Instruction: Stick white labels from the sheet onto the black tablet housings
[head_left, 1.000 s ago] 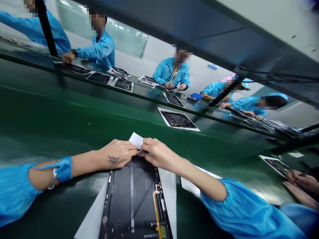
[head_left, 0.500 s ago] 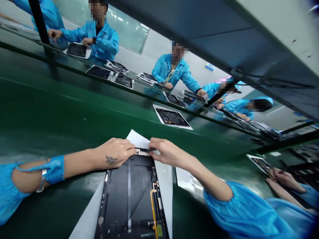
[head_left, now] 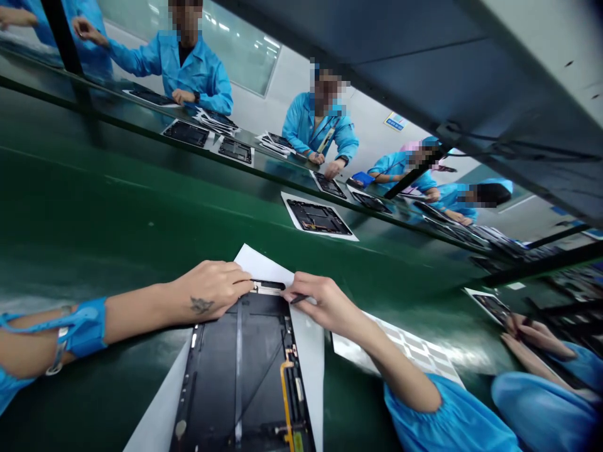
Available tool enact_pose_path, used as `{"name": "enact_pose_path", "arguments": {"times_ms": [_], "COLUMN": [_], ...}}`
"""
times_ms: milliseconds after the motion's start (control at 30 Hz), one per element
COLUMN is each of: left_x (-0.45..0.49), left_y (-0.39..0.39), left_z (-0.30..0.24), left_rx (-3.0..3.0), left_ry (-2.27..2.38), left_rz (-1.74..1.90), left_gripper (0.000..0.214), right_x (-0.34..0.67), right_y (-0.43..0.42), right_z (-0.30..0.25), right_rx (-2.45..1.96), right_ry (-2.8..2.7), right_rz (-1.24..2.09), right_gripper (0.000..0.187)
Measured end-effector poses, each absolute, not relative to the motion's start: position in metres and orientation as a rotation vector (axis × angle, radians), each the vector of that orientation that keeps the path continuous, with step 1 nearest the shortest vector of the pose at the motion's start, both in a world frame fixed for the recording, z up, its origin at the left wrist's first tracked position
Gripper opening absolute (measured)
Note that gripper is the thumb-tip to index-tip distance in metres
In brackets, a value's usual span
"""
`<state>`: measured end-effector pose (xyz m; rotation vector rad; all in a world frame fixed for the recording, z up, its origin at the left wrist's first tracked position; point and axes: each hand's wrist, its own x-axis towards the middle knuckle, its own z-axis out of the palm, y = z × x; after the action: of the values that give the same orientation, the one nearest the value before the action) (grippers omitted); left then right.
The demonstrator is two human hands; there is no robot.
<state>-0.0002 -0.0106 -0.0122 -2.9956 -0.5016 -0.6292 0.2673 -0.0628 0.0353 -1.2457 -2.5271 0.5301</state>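
A black tablet housing lies on white paper in front of me, with an orange flex cable down its right side. A silver strip runs along its far end. My left hand is closed over the far left corner, its fingertips at the left end of the strip. At the far right corner, my right hand pinches a thin black stick-like tool. Its fingertips are at the strip's right end. My fingers hide parts of both corners.
A sheet of pale stickers lies right of the housing, under my right forearm. Another housing on paper lies ahead on the green bench. A co-worker's hands work at the right. A shelf hangs overhead.
My right hand has drawn slightly right and down along the strip's end, baring more of it, with the tool now angled differently. My left hand stays at the corner. Co-workers opposite have moved their arms.
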Motion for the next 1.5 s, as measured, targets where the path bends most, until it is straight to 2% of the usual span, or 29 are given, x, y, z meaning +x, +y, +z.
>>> {"name": "enact_pose_path", "arguments": {"times_ms": [233,400,600,800,967,1233,1367,1500], "left_x": [-0.001,-0.002,-0.003,-0.010,-0.009,0.035,0.052,0.035], "left_y": [-0.011,-0.008,-0.007,0.009,0.025,0.052,0.054,0.071], "left_z": [-0.004,-0.003,-0.001,-0.021,-0.007,0.008,0.006,0.011], "left_rx": [-3.077,-3.193,-3.247,-3.153,-3.145,-3.224,-3.173,-3.120], "left_ry": [-0.508,-0.648,-0.730,-0.721,-0.692,-0.385,-0.496,-0.668], "left_rz": [-0.598,-0.728,-0.801,-0.773,-0.531,-0.464,-0.310,-0.328], "left_gripper": [0.028,0.031,0.032,0.038,0.026,0.017,0.018,0.022], "right_x": [0.257,0.259,0.246,0.243,0.248,0.273,0.274,0.274], "right_y": [-0.060,-0.059,-0.058,-0.051,-0.042,-0.020,-0.015,-0.016], "right_z": [0.016,0.017,0.007,-0.002,0.002,0.000,-0.006,-0.006], "right_rx": [-1.140,-1.177,-1.083,-1.082,-1.099,-1.339,-1.324,-1.315], "right_ry": [-2.447,-2.356,-2.442,-2.459,-2.015,-1.591,-1.567,-1.508], "right_rz": [0.532,0.428,0.379,0.348,0.292,0.257,0.251,0.243], "right_gripper": [0.027,0.023,0.029,0.022,0.019,0.027,0.029,0.031]}}
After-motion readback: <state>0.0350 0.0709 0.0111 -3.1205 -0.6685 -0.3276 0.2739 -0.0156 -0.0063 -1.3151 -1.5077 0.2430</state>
